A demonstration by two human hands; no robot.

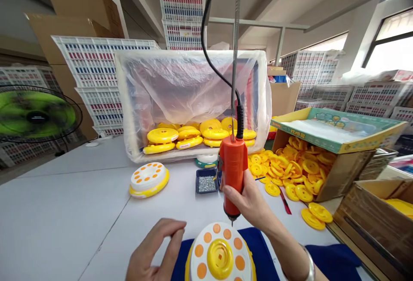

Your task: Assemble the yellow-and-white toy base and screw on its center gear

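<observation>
My right hand [245, 199] is wrapped round a red electric screwdriver [233, 169], held upright with its bit pointing down. The bit is just above the far edge of a round white and yellow piece [200, 250] with orange dots, and a gap seems to show between them. A yellow disc [220, 258] with a square centre sits in the middle of this piece. To its left is my left hand [158, 251], thumb and forefinger tips pinched together; whatever they may hold is too small to make out. A blue cloth [263, 255] lies under the piece.
A dark tray of small screws [206, 184] stands beyond the screwdriver. Another dotted piece [149, 179] lies at left. Behind is a plastic-lined crate [142, 158] of yellow pieces. Yellow discs [284, 165] spill from a carton at right, near a red-handled tool [285, 201]. The screwdriver's cable [206, 48] hangs from above.
</observation>
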